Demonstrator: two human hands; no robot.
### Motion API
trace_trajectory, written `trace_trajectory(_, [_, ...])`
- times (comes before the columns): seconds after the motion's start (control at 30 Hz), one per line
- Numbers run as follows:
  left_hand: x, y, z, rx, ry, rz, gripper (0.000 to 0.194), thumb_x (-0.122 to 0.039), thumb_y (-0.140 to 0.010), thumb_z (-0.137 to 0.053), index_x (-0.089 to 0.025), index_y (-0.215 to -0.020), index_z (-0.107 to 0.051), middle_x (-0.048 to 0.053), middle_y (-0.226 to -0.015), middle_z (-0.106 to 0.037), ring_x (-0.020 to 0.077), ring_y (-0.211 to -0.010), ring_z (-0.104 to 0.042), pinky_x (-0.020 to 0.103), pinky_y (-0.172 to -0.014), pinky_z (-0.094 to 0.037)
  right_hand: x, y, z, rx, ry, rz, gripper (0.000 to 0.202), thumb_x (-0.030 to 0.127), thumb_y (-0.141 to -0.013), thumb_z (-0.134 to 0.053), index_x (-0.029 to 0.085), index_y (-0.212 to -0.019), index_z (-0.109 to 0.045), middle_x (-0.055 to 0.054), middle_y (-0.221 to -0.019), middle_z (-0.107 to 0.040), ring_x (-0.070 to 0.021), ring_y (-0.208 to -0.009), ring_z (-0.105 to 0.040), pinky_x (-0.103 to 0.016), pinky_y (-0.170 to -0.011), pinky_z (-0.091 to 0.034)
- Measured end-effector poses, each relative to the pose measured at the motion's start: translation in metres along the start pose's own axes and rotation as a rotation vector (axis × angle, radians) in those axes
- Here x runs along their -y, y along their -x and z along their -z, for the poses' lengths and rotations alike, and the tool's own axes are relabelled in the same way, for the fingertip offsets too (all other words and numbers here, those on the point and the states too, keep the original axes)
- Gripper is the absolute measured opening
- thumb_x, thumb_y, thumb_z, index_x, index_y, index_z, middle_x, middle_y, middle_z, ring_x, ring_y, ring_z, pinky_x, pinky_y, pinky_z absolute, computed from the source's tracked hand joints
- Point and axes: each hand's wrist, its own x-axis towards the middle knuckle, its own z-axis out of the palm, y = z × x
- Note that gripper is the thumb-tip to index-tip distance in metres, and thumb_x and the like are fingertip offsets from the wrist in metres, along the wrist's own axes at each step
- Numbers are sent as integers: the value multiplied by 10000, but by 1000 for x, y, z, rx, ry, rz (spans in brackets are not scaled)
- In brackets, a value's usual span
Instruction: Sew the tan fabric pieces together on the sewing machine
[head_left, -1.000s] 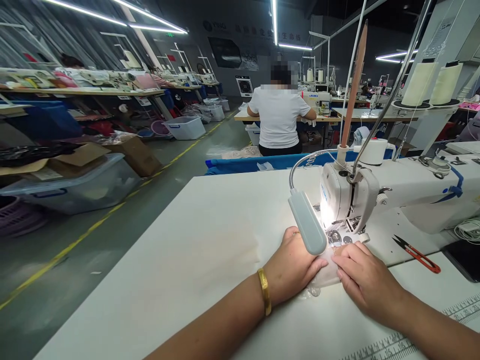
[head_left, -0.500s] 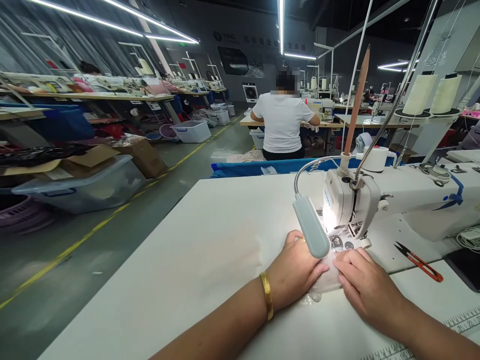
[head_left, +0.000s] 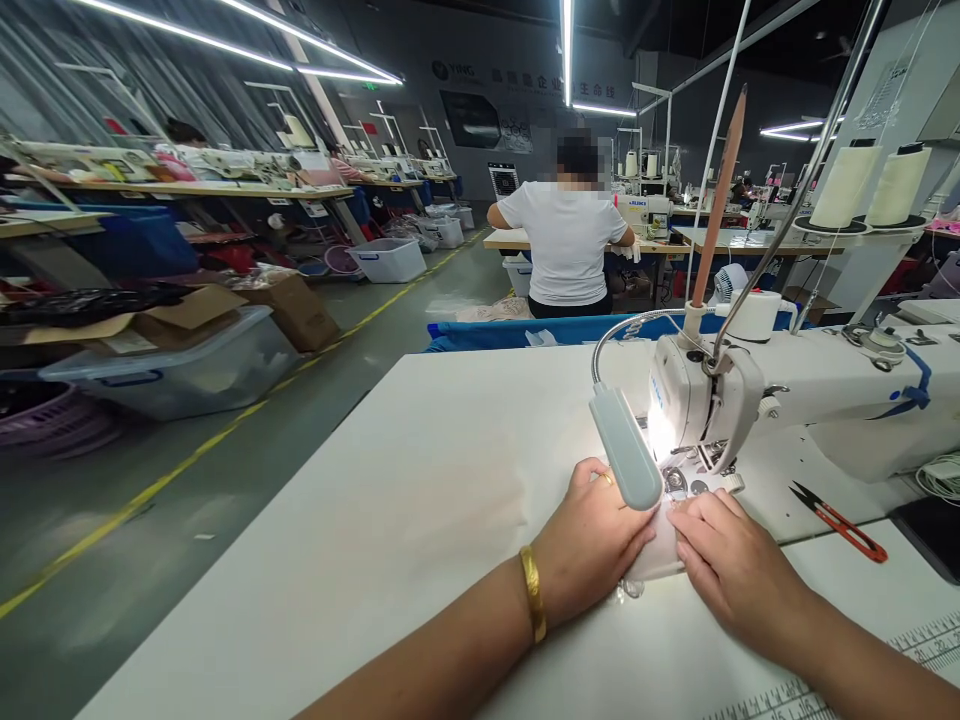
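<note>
A pale, thin piece of fabric [head_left: 654, 562] lies at the needle area of a white sewing machine [head_left: 679, 400]. My left hand [head_left: 596, 540], with a gold bangle at the wrist, rests on the fabric's left side, fingers bent and partly behind the grey lamp head [head_left: 626, 450]. On the right edge, my right hand [head_left: 731, 565] pinches the fabric between closed fingers, close to the presser foot. Small clear round pieces [head_left: 631, 589] show at the fabric's lower edge. The lamp lights the needle area, and its head hides some of my left fingertips.
Red-handled thread snips [head_left: 840, 522] and a black phone [head_left: 930, 535] lie right of my hands. A ruler scale [head_left: 926, 645] marks the lower right. Thread cones [head_left: 844, 188] stand behind the machine. A person in a white shirt [head_left: 566, 245] sits ahead; plastic bins [head_left: 180, 370] line the left aisle.
The view has shifted slightly. My left thumb has drawn in a little toward the lamp head; both hands stay on the fabric. The person ahead has moved the left arm outward.
</note>
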Motion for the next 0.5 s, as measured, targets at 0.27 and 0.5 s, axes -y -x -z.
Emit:
trace_trajectory(0.27, [-9,12,5,45,67,-34,141,-152,-959,-594,-222,-1059,-663,40,-1063,-751,258,-1002,-700,433,-920,-450,1,2,3,-10,-53,27,270,79,-1014,-428,206,-1133,-634,-58,-915,-568,-225,-830,-505,-345,-690,-475])
trace_trajectory(0.5, [-8,9,1,32,78,-20,106,-178,-976,-604,-217,-1051,-667,34,-1086,-749,250,-1025,-689,436,-920,-440,1,1,2,-8,-40,10,291,83,-1017,-421,202,-1183,-628,-62,-911,-573,-240,-834,-506,-364,-707,-476])
